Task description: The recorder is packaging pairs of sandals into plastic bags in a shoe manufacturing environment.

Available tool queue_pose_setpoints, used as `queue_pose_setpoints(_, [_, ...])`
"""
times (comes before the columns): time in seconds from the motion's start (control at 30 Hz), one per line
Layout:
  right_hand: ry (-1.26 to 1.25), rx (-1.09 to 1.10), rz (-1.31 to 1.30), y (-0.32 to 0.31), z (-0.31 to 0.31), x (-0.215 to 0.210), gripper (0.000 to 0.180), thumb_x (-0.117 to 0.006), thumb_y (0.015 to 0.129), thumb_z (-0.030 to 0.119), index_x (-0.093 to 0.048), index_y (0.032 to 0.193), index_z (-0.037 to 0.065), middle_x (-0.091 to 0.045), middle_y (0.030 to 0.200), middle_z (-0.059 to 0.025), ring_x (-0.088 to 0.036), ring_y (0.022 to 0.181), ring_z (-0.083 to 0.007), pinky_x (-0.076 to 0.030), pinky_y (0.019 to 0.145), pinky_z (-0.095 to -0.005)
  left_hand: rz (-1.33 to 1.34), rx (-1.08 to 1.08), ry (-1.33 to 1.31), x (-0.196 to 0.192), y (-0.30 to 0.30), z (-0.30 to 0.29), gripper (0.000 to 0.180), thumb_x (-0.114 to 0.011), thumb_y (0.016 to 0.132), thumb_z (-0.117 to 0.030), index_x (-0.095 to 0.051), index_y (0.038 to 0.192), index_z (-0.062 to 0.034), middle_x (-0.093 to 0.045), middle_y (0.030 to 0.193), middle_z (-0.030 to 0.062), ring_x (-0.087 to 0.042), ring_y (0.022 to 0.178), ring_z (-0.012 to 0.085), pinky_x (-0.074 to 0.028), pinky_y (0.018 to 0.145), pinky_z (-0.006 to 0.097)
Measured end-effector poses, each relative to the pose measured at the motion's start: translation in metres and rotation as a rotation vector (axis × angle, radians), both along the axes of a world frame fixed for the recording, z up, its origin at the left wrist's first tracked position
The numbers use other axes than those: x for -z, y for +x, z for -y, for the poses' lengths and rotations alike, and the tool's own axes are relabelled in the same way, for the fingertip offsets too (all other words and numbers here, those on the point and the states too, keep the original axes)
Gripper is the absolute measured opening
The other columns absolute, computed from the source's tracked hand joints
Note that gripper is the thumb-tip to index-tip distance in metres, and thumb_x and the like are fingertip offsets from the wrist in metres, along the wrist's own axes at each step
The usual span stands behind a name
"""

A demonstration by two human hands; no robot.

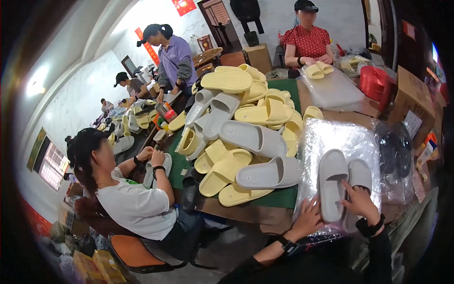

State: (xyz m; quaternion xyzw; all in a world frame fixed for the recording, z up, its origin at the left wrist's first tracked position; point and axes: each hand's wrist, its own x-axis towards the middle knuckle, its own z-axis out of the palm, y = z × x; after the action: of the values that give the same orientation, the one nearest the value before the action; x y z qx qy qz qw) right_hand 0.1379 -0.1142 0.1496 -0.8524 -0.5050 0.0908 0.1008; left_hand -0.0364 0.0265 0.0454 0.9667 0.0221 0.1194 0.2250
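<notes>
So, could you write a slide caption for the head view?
Both hands, left hand and right hand, rest on grey slippers atop clear plastic bags.

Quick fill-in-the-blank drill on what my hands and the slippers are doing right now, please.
1. The right hand rests on a pair of ____ slippers.
2. The pair lies on a stack of clear ____ bags.
3. The left hand presses flat on the bags, ____ of the pair.
4. The slipper pile on the table mixes grey and ____ ones.

Missing words: grey; plastic; left; yellow

2 slippers (341, 187) lie side by side on a stack of plastic bags (331, 137); at 9 o'clock from them sits a slipper pile (241, 128).
</notes>
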Motion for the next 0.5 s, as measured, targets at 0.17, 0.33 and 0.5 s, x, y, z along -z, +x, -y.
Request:
queue_pose_setpoints(0.17, [-0.162, 0.037, -0.094, -0.003, -0.024, -0.003, 0.072, -0.058, 0.083, 0.046, -0.031, 0.14, 0.01, -0.059, 0.089, -0.0249, -0.057, 0.088, -0.0411, -0.041, 0.085, -0.0474, 0.062, -0.002, 0.005, 0.003, -0.003, -0.002, 0.049, -0.06, 0.08, -0.036, -0.054, 0.123, -0.0114, -0.029, 0.143, 0.0194, -0.013, 0.138, 0.0368, -0.006, 0.109, 0.058])
queue_pose_setpoints(0.33, [-0.242, 0.135, -0.031, -0.007, -0.047, 0.005, 0.08, -0.054, 0.082, 0.053, -0.032, 0.135, -0.003, -0.062, 0.092, -0.0279, -0.06, 0.091, -0.0409, -0.04, 0.087, -0.0486, 0.082, -0.024, 0.015, 0.009, -0.003, -0.001, 0.05, -0.06, 0.08, -0.038, -0.055, 0.122, -0.0103, -0.032, 0.141, 0.0198, -0.015, 0.137, 0.0368, -0.007, 0.109, 0.058])
queue_pose_setpoints(0.5, [-0.194, 0.165, -0.003, -0.009, -0.044, 0.013, 0.077, -0.055, 0.081, 0.052, -0.038, 0.131, -0.003, -0.063, 0.092, -0.027, -0.06, 0.09, -0.0422, -0.04, 0.087, -0.0504, 0.107, -0.033, 0.066, 0.013, 0.0, 0.004, 0.055, -0.058, 0.081, -0.042, -0.052, 0.126, -0.0107, -0.034, 0.14, 0.0194, -0.016, 0.137, 0.037, -0.008, 0.109, 0.058])
